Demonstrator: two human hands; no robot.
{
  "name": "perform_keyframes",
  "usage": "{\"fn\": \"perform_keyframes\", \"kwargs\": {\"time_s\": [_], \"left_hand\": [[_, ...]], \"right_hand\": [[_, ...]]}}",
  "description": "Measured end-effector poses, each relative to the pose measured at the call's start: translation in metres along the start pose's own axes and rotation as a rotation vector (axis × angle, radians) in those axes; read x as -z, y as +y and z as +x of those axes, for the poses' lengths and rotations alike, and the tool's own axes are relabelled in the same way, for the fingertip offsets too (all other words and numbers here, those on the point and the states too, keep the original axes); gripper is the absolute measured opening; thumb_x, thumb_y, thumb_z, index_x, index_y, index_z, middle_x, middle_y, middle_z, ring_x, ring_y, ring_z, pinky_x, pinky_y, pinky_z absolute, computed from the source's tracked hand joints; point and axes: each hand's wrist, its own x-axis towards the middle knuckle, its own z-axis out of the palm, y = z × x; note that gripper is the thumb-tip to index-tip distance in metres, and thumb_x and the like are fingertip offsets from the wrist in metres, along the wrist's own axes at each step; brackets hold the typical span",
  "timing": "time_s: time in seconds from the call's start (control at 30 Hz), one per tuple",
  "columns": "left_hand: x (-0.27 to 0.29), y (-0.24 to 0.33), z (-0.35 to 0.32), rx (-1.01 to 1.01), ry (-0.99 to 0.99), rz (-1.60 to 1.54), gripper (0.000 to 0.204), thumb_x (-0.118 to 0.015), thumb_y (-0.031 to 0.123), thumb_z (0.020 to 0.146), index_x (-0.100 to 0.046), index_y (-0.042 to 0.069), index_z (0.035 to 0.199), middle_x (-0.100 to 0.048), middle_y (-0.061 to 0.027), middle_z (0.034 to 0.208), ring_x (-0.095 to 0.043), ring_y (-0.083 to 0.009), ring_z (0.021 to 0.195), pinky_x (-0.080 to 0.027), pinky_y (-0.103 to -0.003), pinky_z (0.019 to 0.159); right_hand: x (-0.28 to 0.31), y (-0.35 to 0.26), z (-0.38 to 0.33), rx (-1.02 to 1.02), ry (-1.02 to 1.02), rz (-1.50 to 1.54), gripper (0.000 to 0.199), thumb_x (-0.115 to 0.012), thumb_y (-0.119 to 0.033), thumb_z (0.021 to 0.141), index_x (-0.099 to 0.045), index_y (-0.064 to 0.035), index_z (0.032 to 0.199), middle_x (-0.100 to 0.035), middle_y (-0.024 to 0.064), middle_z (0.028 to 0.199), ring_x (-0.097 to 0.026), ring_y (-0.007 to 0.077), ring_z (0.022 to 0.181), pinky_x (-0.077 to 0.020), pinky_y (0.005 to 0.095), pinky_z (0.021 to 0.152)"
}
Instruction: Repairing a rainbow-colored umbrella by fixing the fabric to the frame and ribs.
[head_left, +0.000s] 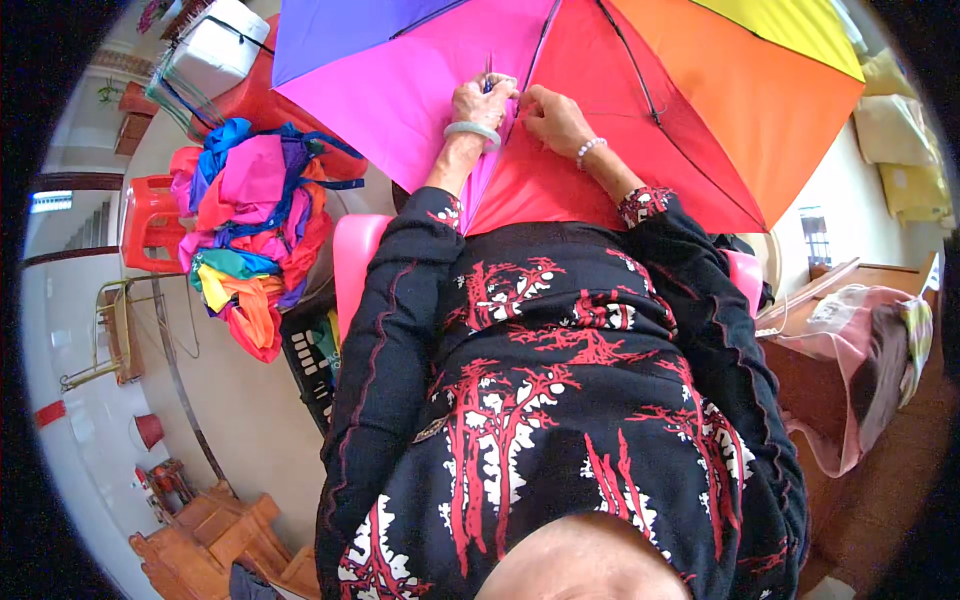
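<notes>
The multicoloured umbrella (580, 175) lies open before me, its red edge at my waist; near its pink-red seam my left hand (484, 104) grips a thin pointed tool (488, 80), while my right hand (558, 122) has fingers curled together, on what I can't tell. To my left, a bright cloth heap (255, 215) crowds a red stool (138, 222), pale floor (255, 410) showing nearby, and a black slotted crate (306, 370) holds something green.
</notes>
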Motion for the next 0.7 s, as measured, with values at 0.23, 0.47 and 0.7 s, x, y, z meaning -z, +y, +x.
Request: {"fn": "perform_keyframes", "kwargs": {"time_s": [0.23,0.47,0.7], "left_hand": [[0.002,-0.003,-0.001,-0.014,-0.008,0.011,0.010,-0.061,0.017,0.071,-0.059,0.007,0.069,-0.052,0.0013,0.052,-0.041,-0.0056,0.039,-0.032,-0.022,0.035],[-0.009,-0.012,0.004,-0.201,0.113,0.285,0.014,-0.060,0.019,0.069,-0.059,0.005,0.070,-0.058,-0.0059,0.057,-0.054,-0.0126,0.049,-0.043,-0.029,0.046],[-0.001,-0.016,0.006,-0.235,0.222,0.842,0.019,-0.052,0.019,0.069,-0.059,0.001,0.070,-0.059,-0.0192,0.068,-0.060,-0.0316,0.064,-0.047,-0.039,0.059]], "right_hand": [[-0.011,-0.002,0.010,-0.032,-0.018,0.005,0.016,-0.055,-0.011,0.069,-0.055,-0.0026,0.083,-0.058,0.0190,0.073,-0.057,0.0345,0.074,-0.0449,0.0408,0.065],[-0.015,0.027,0.016,-0.145,-0.033,0.345,0.010,-0.051,-0.004,0.075,-0.053,0.0007,0.083,-0.055,0.0062,0.061,-0.055,0.0136,0.054,-0.0456,0.0257,0.044],[0.034,0.004,0.024,-0.411,0.037,0.704,0.010,-0.048,-0.008,0.078,-0.055,-0.0007,0.080,-0.056,0.0061,0.067,-0.056,0.0130,0.059,-0.0496,0.0251,0.050]]}}
